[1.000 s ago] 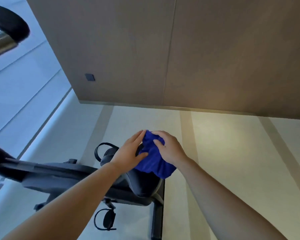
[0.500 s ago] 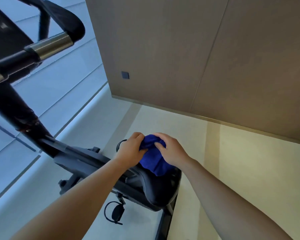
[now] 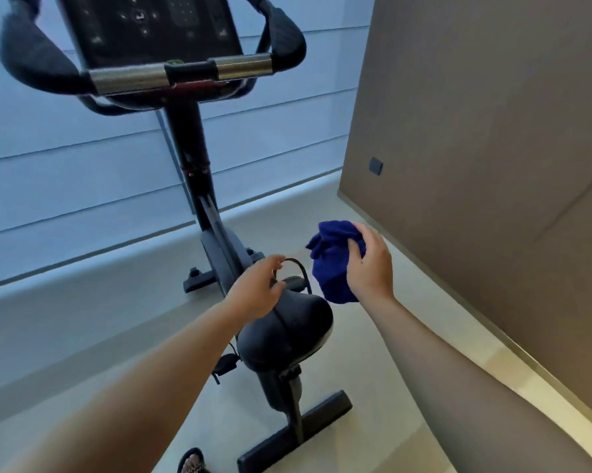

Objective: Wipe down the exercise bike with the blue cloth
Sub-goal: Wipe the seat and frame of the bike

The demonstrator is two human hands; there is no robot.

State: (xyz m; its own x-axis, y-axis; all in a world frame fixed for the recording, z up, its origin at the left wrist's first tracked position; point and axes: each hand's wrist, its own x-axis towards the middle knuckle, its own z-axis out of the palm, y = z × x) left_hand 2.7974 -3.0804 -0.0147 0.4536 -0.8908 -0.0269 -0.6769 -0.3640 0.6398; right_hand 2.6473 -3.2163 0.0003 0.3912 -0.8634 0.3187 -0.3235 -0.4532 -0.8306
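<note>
Blue cloth (image 3: pixel 333 264) is sitting bunched in the right hand (image 3: pixel 369 264), whose grip is closing around the wad, held in the air just right of and above the exercise bike (image 3: pixel 216 240) saddle (image 3: pixel 284 329), not touching it. Left hand (image 3: pixel 257 291) is hovering over the saddle nose with its grip loosely spread and pinching nothing. Bike's long axis is running away from the person, saddle near and handlebar (image 3: pixel 151 75) far and up-left, so the cloth hand is nearer the saddle; likely next wipe is down-left onto it.
</note>
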